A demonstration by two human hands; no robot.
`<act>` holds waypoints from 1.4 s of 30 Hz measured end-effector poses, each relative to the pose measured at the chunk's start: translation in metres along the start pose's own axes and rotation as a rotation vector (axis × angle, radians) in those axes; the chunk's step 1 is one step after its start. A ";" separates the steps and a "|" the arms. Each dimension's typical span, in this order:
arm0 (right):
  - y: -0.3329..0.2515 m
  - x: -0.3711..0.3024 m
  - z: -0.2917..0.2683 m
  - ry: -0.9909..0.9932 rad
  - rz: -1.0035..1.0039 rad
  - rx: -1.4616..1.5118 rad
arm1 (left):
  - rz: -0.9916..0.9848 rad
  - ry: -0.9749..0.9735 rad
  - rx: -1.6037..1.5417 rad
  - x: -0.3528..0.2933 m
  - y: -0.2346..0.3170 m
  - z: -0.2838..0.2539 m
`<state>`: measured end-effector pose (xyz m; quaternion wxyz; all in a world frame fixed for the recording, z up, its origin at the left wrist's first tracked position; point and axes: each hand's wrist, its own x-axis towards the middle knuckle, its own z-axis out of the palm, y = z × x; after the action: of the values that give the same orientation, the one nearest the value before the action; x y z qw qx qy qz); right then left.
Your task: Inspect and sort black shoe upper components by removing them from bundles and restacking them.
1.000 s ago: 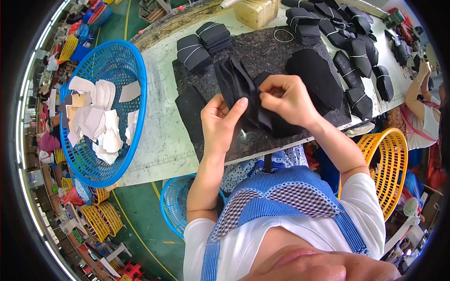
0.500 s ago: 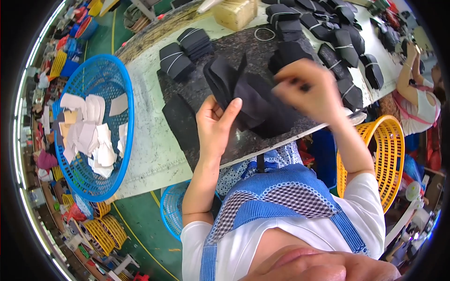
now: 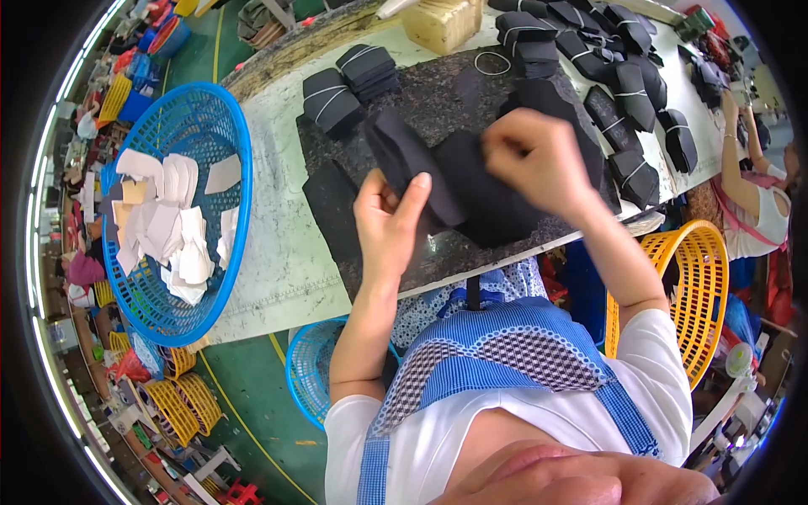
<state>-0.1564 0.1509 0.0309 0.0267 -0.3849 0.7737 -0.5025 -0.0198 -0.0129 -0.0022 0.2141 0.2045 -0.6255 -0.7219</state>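
My left hand (image 3: 390, 220) grips a bundle of thin black cut pieces (image 3: 408, 160) over the dark speckled slab (image 3: 429, 88), its thumb pressed on the near side. From that bundle, a wide black piece (image 3: 480, 189) spreads to the right. My right hand (image 3: 543, 164), slightly blurred, is closed with curled fingers at the upper right edge of this piece; what its fingertips pinch is hidden. Under and behind the right hand lie more black pieces (image 3: 539, 97). Left of my left hand, another black stack (image 3: 331, 202) rests on the slab's edge.
Tied black bundles (image 3: 332, 99) stand at the slab's far left; several more (image 3: 631, 88) cover the table's right. A white band (image 3: 491, 64) and a yellowish block (image 3: 442, 25) lie at the back. A blue basket (image 3: 240, 219) holds pale pieces. A yellow basket (image 3: 715, 295) and another person (image 3: 749, 202) are right.
The black piece between my hands now lies flatter, and the upright flap by the bundle is gone. My right hand has shifted slightly left, its fingers more curled. My left hand keeps its grip.
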 end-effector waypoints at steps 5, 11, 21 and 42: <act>-0.019 -0.006 0.023 -0.283 0.260 0.376 | 0.041 -0.049 0.008 -0.001 0.012 0.011; -0.020 -0.007 0.025 -0.176 0.083 0.071 | 0.008 -0.133 0.025 -0.002 0.015 0.008; 0.034 -0.008 -0.033 0.139 0.463 0.206 | -0.174 -0.088 -0.394 0.002 0.005 -0.008; 0.037 0.015 -0.053 0.332 0.356 0.199 | -0.039 0.034 -0.254 -0.002 0.003 -0.012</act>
<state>-0.2102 0.1890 0.0325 0.0249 -0.1504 0.7698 -0.6198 -0.0113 -0.0217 -0.0012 0.2347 0.1999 -0.5211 -0.7959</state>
